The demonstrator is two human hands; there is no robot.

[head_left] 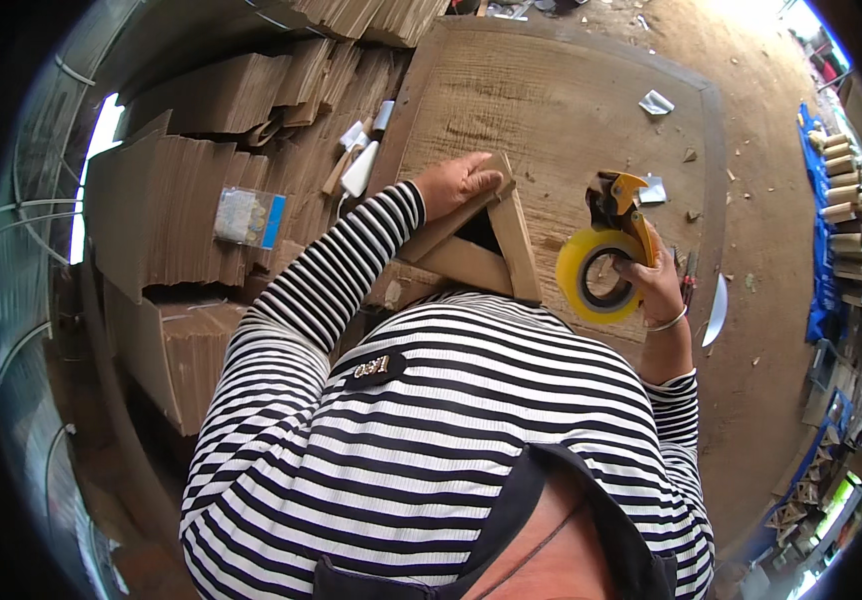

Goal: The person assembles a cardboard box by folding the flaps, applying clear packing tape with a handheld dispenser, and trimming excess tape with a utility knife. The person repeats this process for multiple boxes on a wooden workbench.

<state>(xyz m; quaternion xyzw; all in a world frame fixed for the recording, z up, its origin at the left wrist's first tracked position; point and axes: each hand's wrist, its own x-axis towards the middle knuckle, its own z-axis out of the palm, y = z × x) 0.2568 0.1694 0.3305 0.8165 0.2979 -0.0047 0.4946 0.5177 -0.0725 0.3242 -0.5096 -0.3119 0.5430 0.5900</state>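
My left hand (pixel 459 186) is closed on the top corner of a folded cardboard triangle (pixel 516 240), which stands near my body at the table's front edge. A dark opening shows in the middle of the triangle. To the right, my right hand (pixel 657 284) grips a tape dispenser (pixel 615 192) with a yellow handle and dark head. A large roll of yellow tape (pixel 573 275) sits on the dispenser, and my fingers reach across its core. Dispenser and triangle are apart.
The wooden table (pixel 511 80) bears silvery scraps (pixel 656 102), a knife blade (pixel 716 312) and small cardboard bits. Stacked flat cardboard (pixel 181 210) stands at the left, with a clear packet (pixel 249 218) on it. Rolls (pixel 839 190) lie on blue sheeting at the far right.
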